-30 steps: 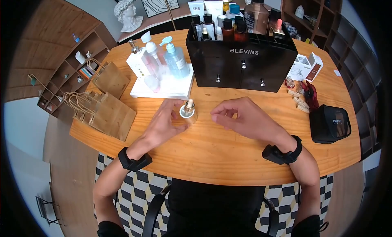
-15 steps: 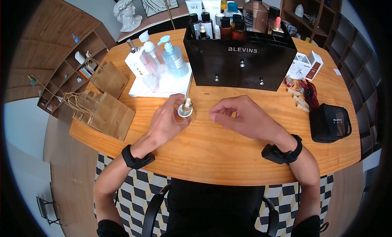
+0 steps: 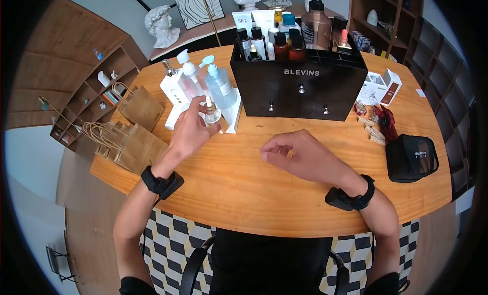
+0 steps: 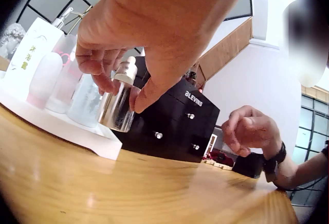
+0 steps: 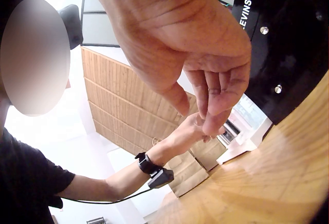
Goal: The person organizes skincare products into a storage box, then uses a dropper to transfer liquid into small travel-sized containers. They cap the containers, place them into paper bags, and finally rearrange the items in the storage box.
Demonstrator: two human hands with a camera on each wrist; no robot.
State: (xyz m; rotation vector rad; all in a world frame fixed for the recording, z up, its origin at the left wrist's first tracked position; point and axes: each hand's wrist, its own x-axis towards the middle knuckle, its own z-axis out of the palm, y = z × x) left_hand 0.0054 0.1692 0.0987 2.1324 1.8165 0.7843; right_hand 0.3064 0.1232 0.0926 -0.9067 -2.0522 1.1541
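Observation:
A clear glass dropper bottle (image 4: 117, 112) with a pale dropper top is pinched between the thumb and fingers of my left hand (image 3: 190, 129). In the left wrist view it hangs tilted at the right front end of the white tray (image 4: 105, 146), above the tabletop. On that tray stand a white pump bottle (image 3: 174, 86), a clear pinkish pump bottle (image 3: 192, 80) and a blue pump bottle (image 3: 220, 87). My right hand (image 3: 300, 155) hovers over the table in front of the black organizer (image 3: 264, 86), fingers loosely bent, holding nothing.
Several bottles and tubes fill the organizer's top. Brown paper bags (image 3: 137, 150) stand at the left. To the right are small white boxes (image 3: 373, 89), wooden pieces (image 3: 373, 132), a dark red item (image 3: 386, 123) and a black pouch (image 3: 406, 165).
My left hand has carried the dropper bottle up off the table, leftward and away from me, to the tray's front right end. My right hand has stayed almost still.

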